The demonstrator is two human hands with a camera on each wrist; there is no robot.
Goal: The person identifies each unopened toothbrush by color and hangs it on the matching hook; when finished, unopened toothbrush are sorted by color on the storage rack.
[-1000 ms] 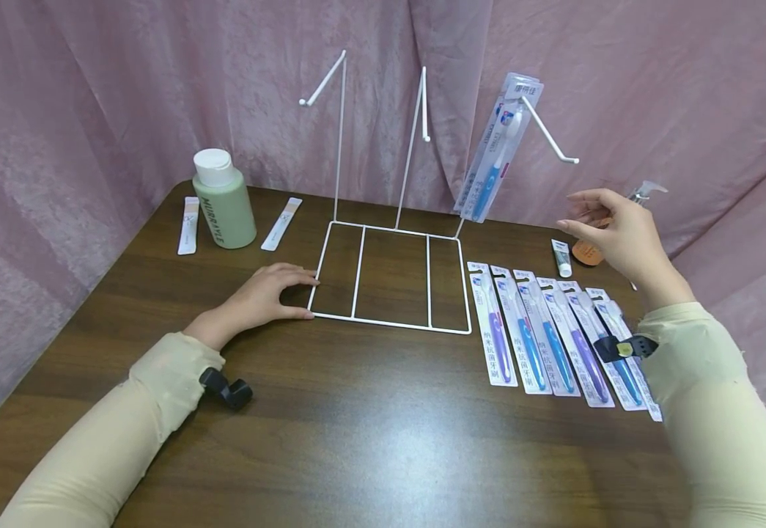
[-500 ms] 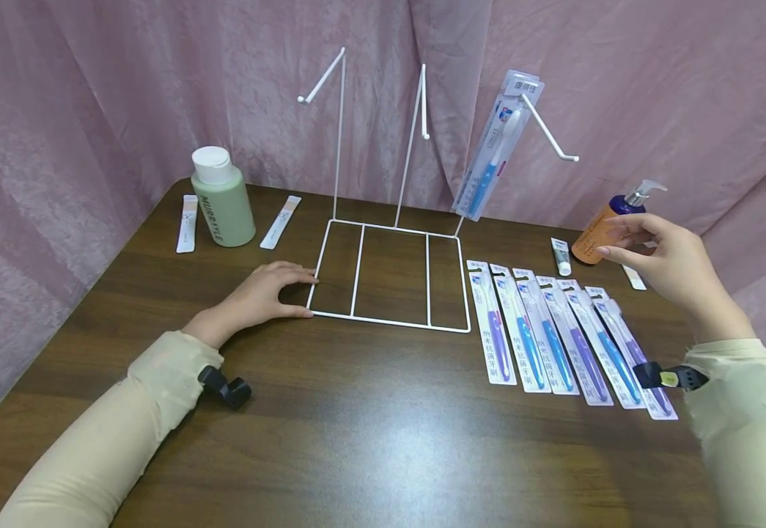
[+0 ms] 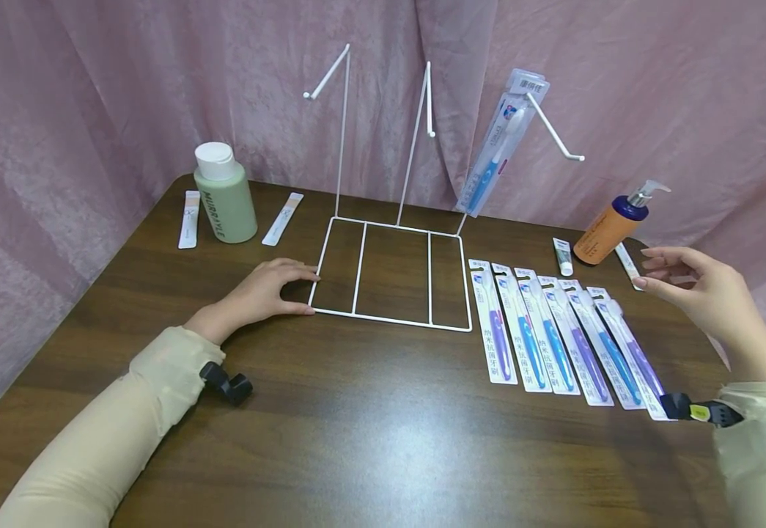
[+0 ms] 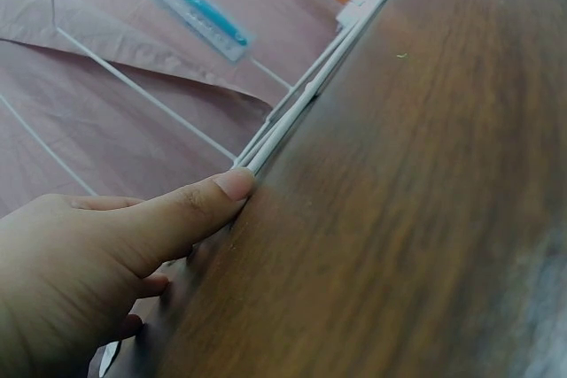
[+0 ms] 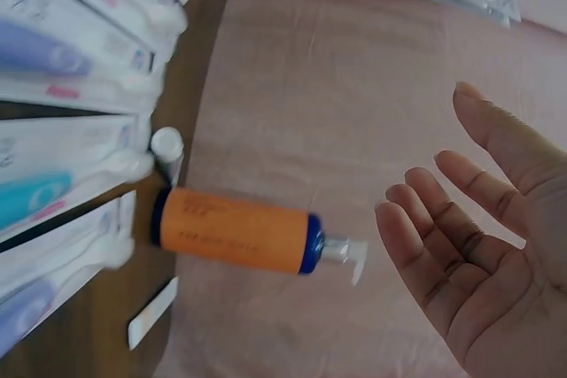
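A white wire display rack (image 3: 392, 320) with three hooked arms stands on the wooden table. My left hand (image 3: 260, 293) rests at its left end. The thumb touches the front corner and the fingertips the left rail; the left wrist view shows the thumb tip on the wire. Packaged toothbrushes (image 3: 498, 158) hang from the right hook, one behind another. Several more toothbrush packs (image 3: 557, 337), purple and blue, lie in a row right of the rack. My right hand (image 3: 706, 293) is raised beyond the row's right side, fingers loosely bent, holding nothing.
An orange pump bottle (image 3: 602, 233), a small tube (image 3: 562, 257) and a white sachet (image 3: 627, 262) are at the back right. The back left holds a green bottle (image 3: 227, 202) between two slim sachets (image 3: 188, 220). A pink curtain (image 3: 158, 88) hangs behind the table.
My right hand has moved right and toward me, away from the hanging toothbrushes, uncovering the pump bottle and sachet. The hanging packs have shifted slightly. My left hand stays at the rack.
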